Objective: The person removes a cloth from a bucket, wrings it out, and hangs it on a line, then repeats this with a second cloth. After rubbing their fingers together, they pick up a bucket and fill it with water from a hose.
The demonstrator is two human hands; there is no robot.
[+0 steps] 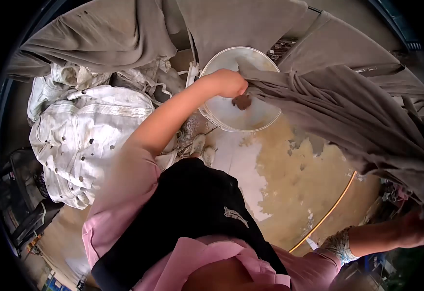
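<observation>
My left hand point(231, 83) is a closed fist over a white bucket point(267, 121), gripping one end of a long grey-brown cloth point(318, 102). From that fist the bunched cloth stretches in folds to the right, where my right hand point(415, 230) grips its other end near the edge of the view. Shadow and the cloth partly hide the fingers of that right hand. A short cloth corner sticks up past my left fist. Just below the fist, a small dark brown lump point(242, 102) shows against the bucket's pale inside.
Large grey-brown cloths point(246, 24) hang along the back. A stained white woven sack point(95, 140) fills the left side, near a black bag point(20, 194). An orange hose point(331, 211) crosses the patchy wet floor point(289, 184). My shoes point(203, 148) stand beside the bucket.
</observation>
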